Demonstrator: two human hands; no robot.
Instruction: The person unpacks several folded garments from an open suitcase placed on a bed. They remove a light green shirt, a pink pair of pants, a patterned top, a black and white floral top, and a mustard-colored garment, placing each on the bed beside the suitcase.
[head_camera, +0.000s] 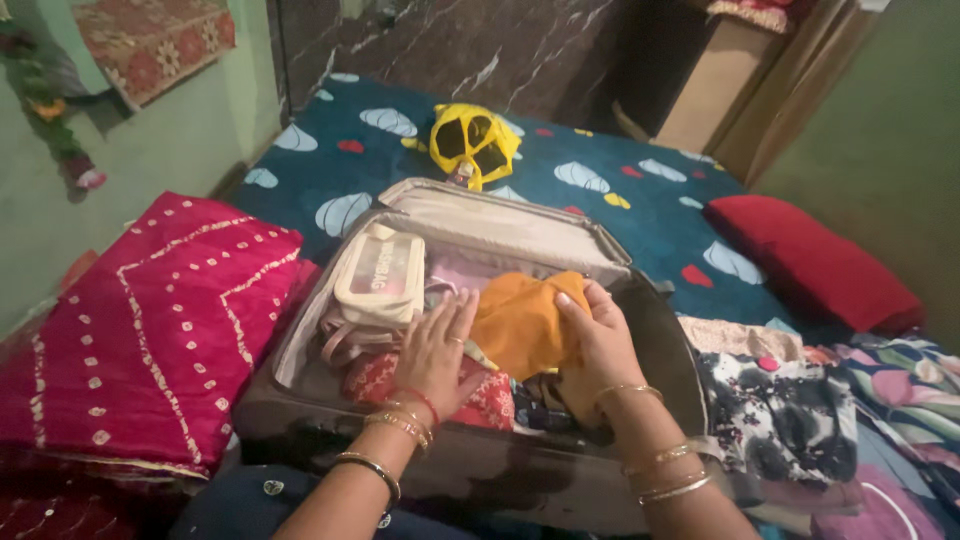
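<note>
The right hand (600, 345) has its grip closed on the right edge of the folded orange cloth (522, 322), thumb on top. The left hand (435, 350) lies flat with fingers apart, pressing beside the cloth's left edge and on the red printed cloth (490, 398). The orange cloth sits in the middle of the open suitcase (460, 470), on the bed (640, 190). A cream pouch (380, 275) fills the left inner corner. Outside, a pink embroidered fabric (140, 330) touches the left rim, and floral clothes (780, 415) crowd the right rim.
</note>
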